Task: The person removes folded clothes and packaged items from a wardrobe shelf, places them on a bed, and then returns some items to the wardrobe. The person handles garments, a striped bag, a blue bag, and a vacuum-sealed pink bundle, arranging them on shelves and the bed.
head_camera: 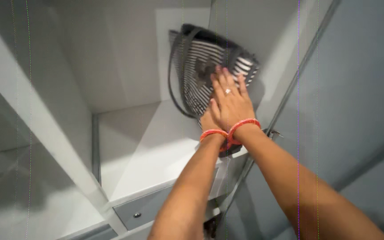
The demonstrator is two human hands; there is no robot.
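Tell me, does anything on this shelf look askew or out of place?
Yes. The striped bag leans tilted against the back wall of the white shelf, not standing upright. The right hand presses flat on it; the left hand is partly hidden.

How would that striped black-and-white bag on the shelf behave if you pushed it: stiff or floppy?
Probably floppy: the striped bag leans against the cupboard's back wall, and its long strap droops in a loose loop. It likely yields under the right hand pressed flat on it. Seemingly light, though its contents are hidden.

home, bedroom wardrobe interior: white laminate shelf (147,146), drawer front (143,209) with small round knob (137,215), sliding door track (290,89), striped handbag (201,66) stored on shelf.
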